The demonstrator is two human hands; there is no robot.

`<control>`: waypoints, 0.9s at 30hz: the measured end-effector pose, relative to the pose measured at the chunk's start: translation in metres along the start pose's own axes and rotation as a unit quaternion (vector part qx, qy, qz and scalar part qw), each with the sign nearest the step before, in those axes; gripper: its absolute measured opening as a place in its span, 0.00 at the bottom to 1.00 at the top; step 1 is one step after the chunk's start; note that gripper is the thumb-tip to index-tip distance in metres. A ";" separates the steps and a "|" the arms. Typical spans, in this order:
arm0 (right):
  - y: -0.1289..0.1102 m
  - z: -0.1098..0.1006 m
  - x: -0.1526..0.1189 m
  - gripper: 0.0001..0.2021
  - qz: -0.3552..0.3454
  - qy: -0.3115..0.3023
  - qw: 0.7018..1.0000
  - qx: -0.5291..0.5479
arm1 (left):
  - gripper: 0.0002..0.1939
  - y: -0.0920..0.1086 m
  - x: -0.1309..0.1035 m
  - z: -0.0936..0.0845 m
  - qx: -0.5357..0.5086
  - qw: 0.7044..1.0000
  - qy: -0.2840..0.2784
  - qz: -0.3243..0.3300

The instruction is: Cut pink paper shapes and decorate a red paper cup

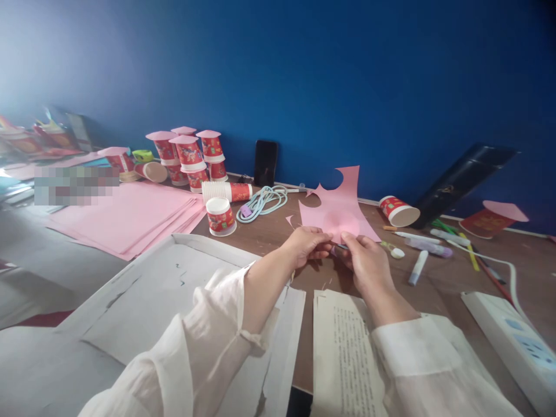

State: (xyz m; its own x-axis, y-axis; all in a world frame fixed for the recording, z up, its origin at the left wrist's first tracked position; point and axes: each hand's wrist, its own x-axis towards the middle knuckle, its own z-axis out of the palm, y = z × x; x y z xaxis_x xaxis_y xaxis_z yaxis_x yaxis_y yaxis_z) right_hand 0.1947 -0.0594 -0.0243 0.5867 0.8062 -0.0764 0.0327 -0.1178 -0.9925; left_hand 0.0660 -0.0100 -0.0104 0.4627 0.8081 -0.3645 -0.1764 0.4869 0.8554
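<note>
The left hand (309, 246) and right hand (370, 263) meet over the brown table (243, 236), thumbs and fingers pinched closed on a pink paper piece (339, 223) that lies in front of a larger pink sheet (362, 215) with curved cut-outs. The piece's outline merges with the sheet, and the lower fingertips are partly hidden. To the left, red cups (190, 153) stand in two tiers near the blue wall (304, 87), the upper ones topped with pink paper discs (183, 139); their insides cannot be seen. In front of them, a row of nested cups (217, 190) lies on its side, one cup fitted into the next, and a single upside-down cup (220, 218) stands just beside it, near a coiled pale cable (266, 202). Further left, another lying cup (153, 171) rests near a pile of pink sheets (130, 214). At the far left, a blurred cup (61, 138) seems to hold thin sticks, though what they are cannot be told. Right of the hands, a tipped red cup (396, 211) lies beside a black tube (467, 179), with markers (419, 267) nearer the person. Below the hands are a shallow white tray (174, 275), whose visible floor bears blue marks, and printed pages (347, 353).
</note>
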 end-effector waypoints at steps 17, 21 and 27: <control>0.003 0.001 0.001 0.13 -0.036 0.004 0.999 -0.028 | 0.10 -0.004 0.001 0.002 0.007 1.000 -0.002 0.006; 0.007 0.001 0.004 0.13 -0.048 -0.004 0.998 -0.030 | 0.12 -0.002 -0.001 0.002 0.016 1.000 -0.012 0.012; 0.010 0.000 0.006 0.14 -0.063 -0.002 0.997 -0.048 | 0.12 -0.002 -0.003 0.003 0.033 0.999 -0.018 0.017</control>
State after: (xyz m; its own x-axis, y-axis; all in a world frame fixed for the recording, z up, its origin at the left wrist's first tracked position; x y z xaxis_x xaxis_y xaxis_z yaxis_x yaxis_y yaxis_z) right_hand 0.1987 -0.0561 -0.0348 0.5705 0.8200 0.0474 0.1835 -0.0709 -0.9805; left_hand 0.0675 -0.0140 -0.0096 0.4887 0.8111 -0.3215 -0.1358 0.4347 0.8903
